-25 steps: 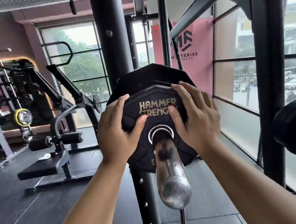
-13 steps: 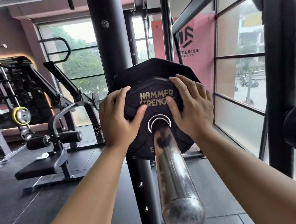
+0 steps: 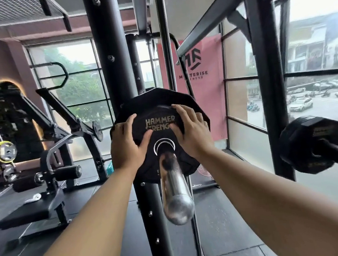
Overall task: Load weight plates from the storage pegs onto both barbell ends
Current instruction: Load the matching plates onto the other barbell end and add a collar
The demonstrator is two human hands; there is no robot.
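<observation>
— Where is the plate?
— The small Hammer Strength plate point(image 3: 160, 119) sits on the chrome barbell sleeve point(image 3: 175, 191), close against a bigger black plate point(image 3: 157, 97) behind it.
— And the hands?
— The left hand point(image 3: 127, 146) grips its left rim, and the right hand point(image 3: 193, 133) its upper right rim. Both thumbs lie on the face, above the hole.
— What stands around?
— The black rack upright point(image 3: 110, 61) passes just behind the plates. At the right, well apart, stored plates point(image 3: 312, 143) hang on a black peg before the window point(image 3: 321, 51). A padded leg machine point(image 3: 45, 177) stands at the left, and a pink banner point(image 3: 212, 94) hangs behind.
</observation>
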